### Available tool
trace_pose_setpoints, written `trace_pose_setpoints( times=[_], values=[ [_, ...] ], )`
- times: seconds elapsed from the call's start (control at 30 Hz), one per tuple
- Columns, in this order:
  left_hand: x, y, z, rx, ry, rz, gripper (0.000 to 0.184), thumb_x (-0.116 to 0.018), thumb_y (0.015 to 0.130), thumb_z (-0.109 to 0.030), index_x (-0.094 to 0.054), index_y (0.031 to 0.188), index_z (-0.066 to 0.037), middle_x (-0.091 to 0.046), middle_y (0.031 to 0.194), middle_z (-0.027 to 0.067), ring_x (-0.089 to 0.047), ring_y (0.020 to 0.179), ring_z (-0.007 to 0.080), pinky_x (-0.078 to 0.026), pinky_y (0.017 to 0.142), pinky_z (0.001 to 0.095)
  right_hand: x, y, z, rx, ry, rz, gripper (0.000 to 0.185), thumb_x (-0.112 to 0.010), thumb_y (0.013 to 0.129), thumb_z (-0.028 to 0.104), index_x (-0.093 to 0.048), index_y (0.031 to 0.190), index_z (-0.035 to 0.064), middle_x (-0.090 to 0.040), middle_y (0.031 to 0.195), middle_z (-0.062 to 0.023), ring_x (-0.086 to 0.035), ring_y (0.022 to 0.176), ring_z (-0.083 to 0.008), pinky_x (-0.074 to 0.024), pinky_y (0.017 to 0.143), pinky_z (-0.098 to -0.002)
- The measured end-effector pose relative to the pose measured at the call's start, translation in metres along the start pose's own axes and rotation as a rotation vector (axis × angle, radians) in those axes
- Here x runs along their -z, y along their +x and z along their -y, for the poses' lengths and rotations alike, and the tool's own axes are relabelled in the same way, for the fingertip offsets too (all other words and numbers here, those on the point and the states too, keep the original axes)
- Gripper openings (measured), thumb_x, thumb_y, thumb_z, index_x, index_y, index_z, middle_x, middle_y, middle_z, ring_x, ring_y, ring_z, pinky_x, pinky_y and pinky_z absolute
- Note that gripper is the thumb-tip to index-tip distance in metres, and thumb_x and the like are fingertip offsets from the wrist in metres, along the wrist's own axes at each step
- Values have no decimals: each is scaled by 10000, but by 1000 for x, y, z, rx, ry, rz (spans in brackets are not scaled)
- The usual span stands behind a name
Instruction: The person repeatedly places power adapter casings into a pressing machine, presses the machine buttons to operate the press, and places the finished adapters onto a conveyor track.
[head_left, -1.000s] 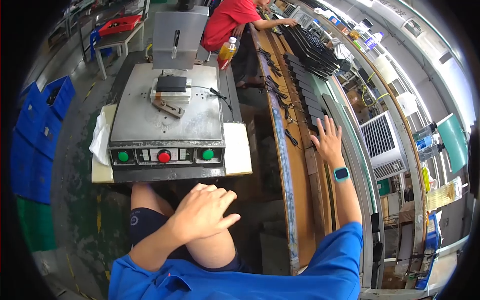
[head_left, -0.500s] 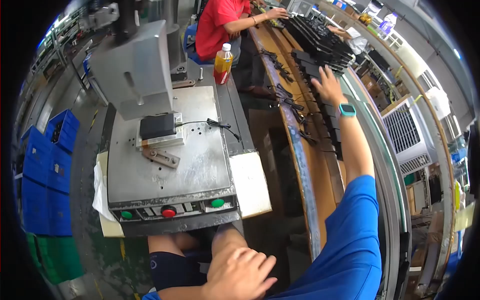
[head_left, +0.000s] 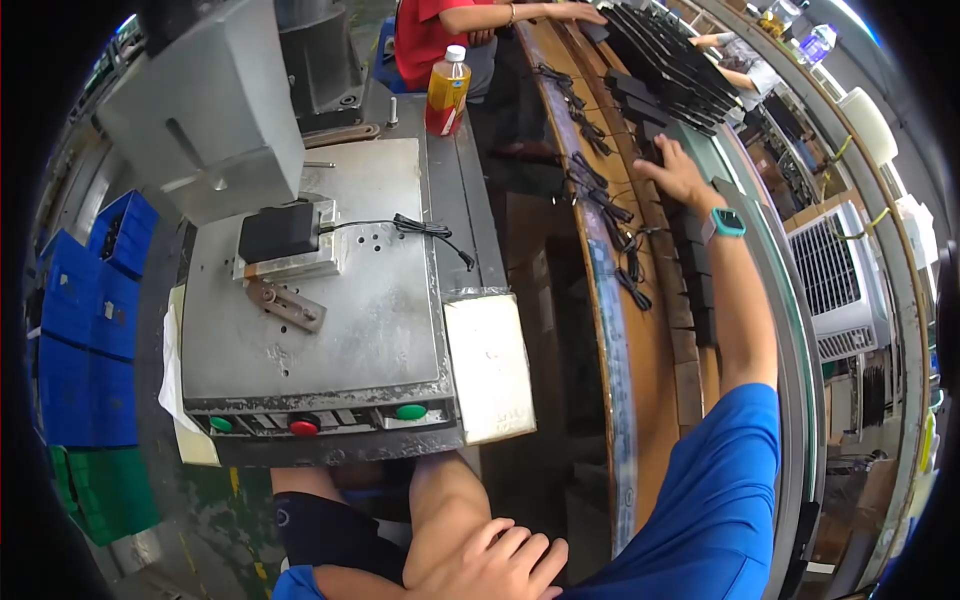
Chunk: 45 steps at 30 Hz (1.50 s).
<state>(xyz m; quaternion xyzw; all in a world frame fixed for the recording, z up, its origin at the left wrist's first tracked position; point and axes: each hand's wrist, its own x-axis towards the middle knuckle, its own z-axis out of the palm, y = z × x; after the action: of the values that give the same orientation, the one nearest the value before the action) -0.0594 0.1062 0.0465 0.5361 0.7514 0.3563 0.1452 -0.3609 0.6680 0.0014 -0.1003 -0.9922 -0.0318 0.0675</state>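
My right hand (head_left: 680, 174), below a wrist with a teal-banded watch (head_left: 727, 222), reaches over the row of black adapters (head_left: 697, 290) on the wooden bench. Its fingers are apart and slightly bent; whether they touch an adapter is unclear. Low in the view, my left hand (head_left: 492, 565) rests by my thigh, fingers a little apart, holding nothing. A black adapter (head_left: 280, 232) lies on a metal block on the machine's plate (head_left: 370, 330), its bundled cable (head_left: 422, 228) stretching right. The grey press head (head_left: 205, 120) stands above and behind it.
An orange-and-red drink bottle (head_left: 447, 92) stands behind the plate. A co-worker in a red shirt (head_left: 418, 50) reaches across the bench's far end, near stacked black trays (head_left: 670, 65). Red and green buttons line the machine's front. Blue crates (head_left: 70, 290) stand at the left.
The view has shifted and come closer to the machine. My right hand has reached farther forward along the adapter row, its fingers more bent. My left hand has moved lower in view.
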Motion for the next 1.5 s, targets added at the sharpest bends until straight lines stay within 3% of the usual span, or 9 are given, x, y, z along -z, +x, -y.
trace_pose_setpoints(
  times=[0.1, 0.27, 0.43, 0.57, 0.7, 0.93, 1.03, 1.3, 1.5],
  values=[
    [-2, -5, -7, -6, 45, 19, 497, -738, 824, -312, -626, 1202, -9, -628, 1029, 125, -587, 1034, 288, -423, 1006, 428, 10, -37, 13, -5, 19, -18, 1013, -592, 840, 751, -387, 1535, 43, -410, 1577, -148, -348, 1487, -321, -244, 1201, -567],
    [-16, -9, -6, -51, 151, 33, 484, -690, 883, -396, -645, 1211, -43, -661, 1051, 78, -626, 1029, 252, -438, 961, 390, 7, -48, 19, -41, -21, -49, 931, -573, 889, 701, -397, 1527, 46, -380, 1597, -147, -352, 1485, -321, -269, 1189, -558],
    [-17, 1, -11, -30, 70, 31, 454, -728, 839, -314, -634, 1163, -11, -615, 1002, 116, -578, 1002, 288, -429, 937, 413, -6, 0, 12, -34, -72, -413, 840, -556, 946, 621, -402, 1527, 34, -325, 1641, -155, -297, 1520, -302, -276, 1177, -580],
    [-18, 15, -7, -33, 90, 33, 429, -733, 834, -326, -651, 1119, -17, -623, 970, 103, -585, 970, 263, -431, 917, 395, -3, 37, 8, -161, -4, 7, 959, -477, 914, 753, -306, 1604, 109, -229, 1698, -74, -168, 1574, -267, -182, 1214, -629],
    [-14, 21, -1, 1, 9, 62, 460, -733, 835, -344, -652, 1148, -17, -634, 986, 93, -591, 992, 257, -429, 952, 394, -16, 65, -44, 15, 163, 79, 932, -488, 897, 765, -391, 1563, 121, -388, 1601, -136, -291, 1513, -309, -211, 1188, -642],
    [-8, 26, -13, -44, 53, 126, 387, -709, 909, -311, -664, 1142, -5, -625, 1034, 112, -601, 1001, 261, -456, 926, 374, 11, -68, 0, -24, 64, -81, 709, -471, 968, 648, -494, 1459, 137, -470, 1522, -110, -363, 1460, -318, -283, 1150, -601],
    [-18, 19, -14, -57, 145, 215, 508, -680, 897, -432, -644, 1242, -61, -671, 1089, 70, -630, 1069, 239, -436, 982, 381, 14, -122, 2, 2, 65, -106, 658, -467, 993, 591, -484, 1461, 128, -466, 1532, -114, -381, 1455, -309, -281, 1157, -592],
    [-10, -2, -21, 28, 263, 11, 448, -720, 847, -416, -644, 1119, -67, -654, 955, 82, -646, 973, 257, -482, 889, 385, 35, -242, 20, 13, 52, -130, 624, -501, 990, 523, -474, 1465, 119, -484, 1513, -103, -389, 1454, -291, -283, 1163, -588],
    [-2, -29, -15, 190, 259, -80, 442, -719, 849, -331, -659, 1155, -18, -682, 1042, 143, -636, 1021, 321, -466, 938, 433, 44, -306, 21, 127, 66, -202, 593, -521, 1010, 484, -479, 1468, 110, -487, 1506, -127, -410, 1437, -310, -335, 1131, -518]
  ],
)
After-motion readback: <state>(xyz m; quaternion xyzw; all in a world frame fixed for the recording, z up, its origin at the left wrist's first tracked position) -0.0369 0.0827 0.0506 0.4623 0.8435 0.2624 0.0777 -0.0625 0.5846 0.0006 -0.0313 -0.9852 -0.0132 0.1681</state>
